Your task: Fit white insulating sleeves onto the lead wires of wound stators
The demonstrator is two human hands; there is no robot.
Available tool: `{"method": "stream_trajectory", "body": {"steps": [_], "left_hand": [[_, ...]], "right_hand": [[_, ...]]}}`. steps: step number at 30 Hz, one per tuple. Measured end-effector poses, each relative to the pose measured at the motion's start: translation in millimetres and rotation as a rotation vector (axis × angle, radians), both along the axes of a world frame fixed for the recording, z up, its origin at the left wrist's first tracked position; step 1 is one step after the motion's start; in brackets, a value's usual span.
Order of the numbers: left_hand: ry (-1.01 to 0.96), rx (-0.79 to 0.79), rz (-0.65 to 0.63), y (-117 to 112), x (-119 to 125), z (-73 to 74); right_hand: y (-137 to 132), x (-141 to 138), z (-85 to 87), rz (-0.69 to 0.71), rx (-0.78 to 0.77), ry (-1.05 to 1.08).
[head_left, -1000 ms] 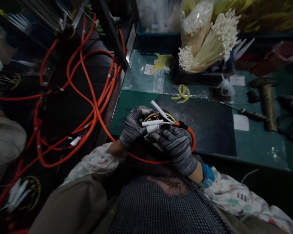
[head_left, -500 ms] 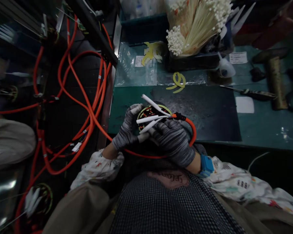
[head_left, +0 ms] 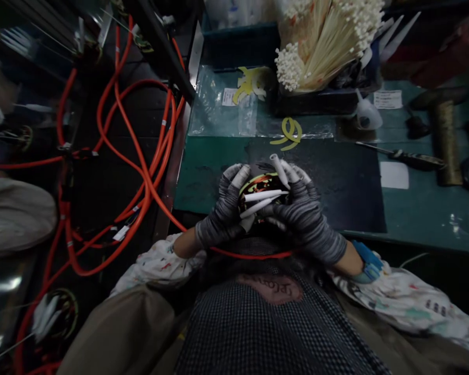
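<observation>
Both gloved hands hold a round motor stator (head_left: pixel 261 182) with orange-red windings and a yellow-green rim, at the near edge of the bench. My left hand (head_left: pixel 225 208) is wrapped round its left side. On its right side, my right hand (head_left: pixel 310 216) is closed, the fingers beside the upright white sleeve (head_left: pixel 280 172). Two more white sleeves (head_left: pixel 262 196) lie across the stator's face, pointing left. Their right ends and the orange cable's joint are hidden by my right hand. A red-orange cable (head_left: pixel 254 256) sags below the hands.
Orange cable loops (head_left: pixel 144 177) hang at the left. A curled yellow strip (head_left: pixel 291 133) lies beyond the dark mat (head_left: pixel 347 192). Behind stands a bin of white-tipped strands (head_left: pixel 324 47). A squeeze bottle (head_left: pixel 367 112), screwdriver (head_left: pixel 416 158) and hammer (head_left: pixel 447 140) lie right.
The stator has shifted right in the view. My right hand has moved from in front of it round to its right side, covering the cable joint. One white sleeve now stands more upright.
</observation>
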State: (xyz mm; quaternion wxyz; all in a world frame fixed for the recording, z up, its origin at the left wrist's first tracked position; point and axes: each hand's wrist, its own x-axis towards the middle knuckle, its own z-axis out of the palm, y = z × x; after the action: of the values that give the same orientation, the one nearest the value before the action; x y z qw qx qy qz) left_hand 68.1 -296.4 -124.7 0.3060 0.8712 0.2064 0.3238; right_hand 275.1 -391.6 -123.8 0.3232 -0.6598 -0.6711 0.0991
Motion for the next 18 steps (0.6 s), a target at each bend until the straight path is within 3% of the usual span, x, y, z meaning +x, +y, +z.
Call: {"method": "stream_trajectory", "body": {"steps": [3,6,9,15,18], "left_hand": [[0.023,-0.003,-0.049,4,-2,2.5],[0.035,0.009,-0.062,4,-5,3.2],[0.028,0.022,-0.023,-1,-4,0.5],[0.003,0.045,0.084,-6,5,-1.2],[-0.019,0.010,0.107,-7,16,6.4]], "right_hand": [[-1,12,-3.3,0.155,0.039,0.014],[-2,18,-3.9,0.212,0.158,0.022],[-4,13,-3.0,0.198,0.204,-0.051],[-13,4,-5.6,0.026,0.107,-0.054],[-16,16,-9.5,0.075,0.037,-0.003]]}}
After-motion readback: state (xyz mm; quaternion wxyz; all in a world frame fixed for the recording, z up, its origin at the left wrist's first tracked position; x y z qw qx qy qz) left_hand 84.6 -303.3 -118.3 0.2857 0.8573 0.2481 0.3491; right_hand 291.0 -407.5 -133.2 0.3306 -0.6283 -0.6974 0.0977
